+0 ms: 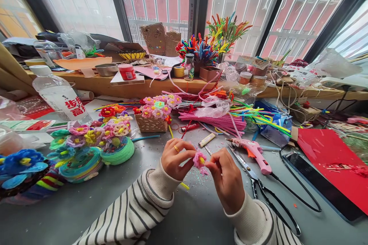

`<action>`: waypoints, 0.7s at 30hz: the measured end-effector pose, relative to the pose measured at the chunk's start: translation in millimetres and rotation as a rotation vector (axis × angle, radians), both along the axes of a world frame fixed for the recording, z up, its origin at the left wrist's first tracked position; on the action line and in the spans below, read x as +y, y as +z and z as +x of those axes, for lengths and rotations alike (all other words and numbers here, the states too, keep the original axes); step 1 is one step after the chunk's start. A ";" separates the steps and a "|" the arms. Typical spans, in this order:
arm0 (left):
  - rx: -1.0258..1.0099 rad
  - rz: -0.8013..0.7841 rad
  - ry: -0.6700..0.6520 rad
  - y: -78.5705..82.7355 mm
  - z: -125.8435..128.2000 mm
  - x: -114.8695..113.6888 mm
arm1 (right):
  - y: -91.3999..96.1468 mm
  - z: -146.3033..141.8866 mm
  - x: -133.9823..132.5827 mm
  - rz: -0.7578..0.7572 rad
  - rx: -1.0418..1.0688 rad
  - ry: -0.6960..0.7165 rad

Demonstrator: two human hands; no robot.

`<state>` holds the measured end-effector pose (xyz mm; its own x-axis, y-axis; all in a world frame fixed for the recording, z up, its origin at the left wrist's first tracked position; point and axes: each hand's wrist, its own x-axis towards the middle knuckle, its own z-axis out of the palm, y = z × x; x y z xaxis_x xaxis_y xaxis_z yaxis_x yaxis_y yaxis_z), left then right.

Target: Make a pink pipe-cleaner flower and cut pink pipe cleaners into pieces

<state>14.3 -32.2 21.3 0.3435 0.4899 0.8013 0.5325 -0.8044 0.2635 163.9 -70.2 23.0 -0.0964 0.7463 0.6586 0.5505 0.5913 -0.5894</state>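
Table (100, 195), left hand (175, 159), right hand (227, 180), half-hidden flower (199, 159)

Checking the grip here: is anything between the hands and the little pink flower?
Nothing visible. The left hand and right hand both pinch the pink flower directly; the glue gun lies apart, to its right.

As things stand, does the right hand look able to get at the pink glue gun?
Probably yes: the pink glue gun lies just beyond the right hand, with only the flat scissors between. Its grip is taken, though: with the left hand it pinches a pink pipe-cleaner flower.
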 end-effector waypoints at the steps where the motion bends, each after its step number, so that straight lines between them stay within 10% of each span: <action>1: -0.038 -0.022 -0.011 1.1 -1.2 0.4 | 0.6 1.0 -0.1 -0.016 0.021 -0.002; 21: -0.915 -0.810 -0.389 -0.4 3.0 -0.1 | 0.6 -0.4 1.5 -0.168 -0.069 0.067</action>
<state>17.3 -32.3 20.9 0.0578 0.9380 0.3417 -0.3344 -0.3043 0.8919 163.5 -68.7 23.6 -0.1898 0.8354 0.5158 0.5557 0.5245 -0.6450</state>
